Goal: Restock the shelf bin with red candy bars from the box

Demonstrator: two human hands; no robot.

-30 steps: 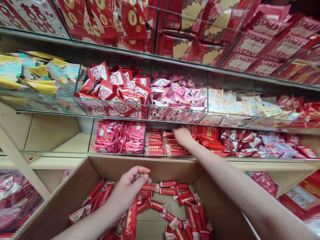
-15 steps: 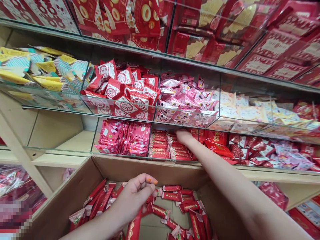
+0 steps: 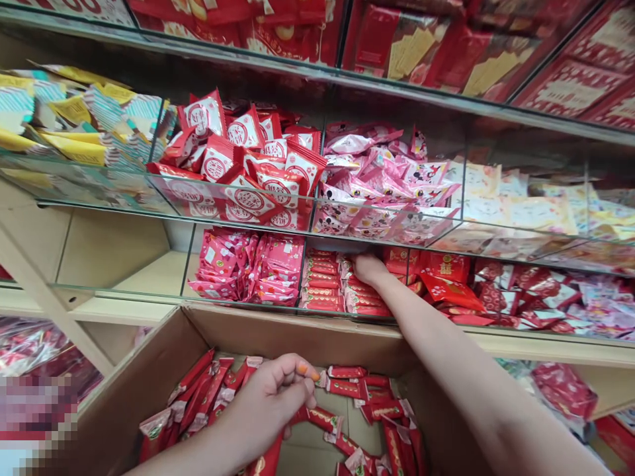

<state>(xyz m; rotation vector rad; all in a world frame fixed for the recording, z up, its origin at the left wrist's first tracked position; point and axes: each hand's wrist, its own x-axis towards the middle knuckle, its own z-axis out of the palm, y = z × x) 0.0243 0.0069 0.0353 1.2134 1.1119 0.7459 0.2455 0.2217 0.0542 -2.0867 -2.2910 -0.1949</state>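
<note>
My left hand point(image 3: 282, 390) hovers over an open cardboard box point(image 3: 292, 324). Its fingers are curled in and the thumb is pressed to the index finger; whatever lies in the grip is hidden. Below that hand, a red stick packet point(image 3: 266, 460) shows partly, and whether the hand touches it I cannot tell. More red stick packets point(image 3: 325, 419) are scattered on the box floor and along its sides. My right hand point(image 3: 370, 270) reaches into a lower shelf compartment, at the stacked red stick packets point(image 3: 364, 291). Its fingertips are out of sight.
Pink packets point(image 3: 278, 264) stand left of the stacks; red pouches point(image 3: 449, 284) lie right. A glass-fronted shelf point(image 3: 238, 221) runs close above my right hand, holding red-and-white packets point(image 3: 248, 198) and pink cartoon packets point(image 3: 377, 185). A wooden ledge point(image 3: 124, 309) borders the box.
The view has shifted slightly closer to the shelf. My right hand stays at the stacked stick packets, turned a little. My left hand remains curled over the box.
</note>
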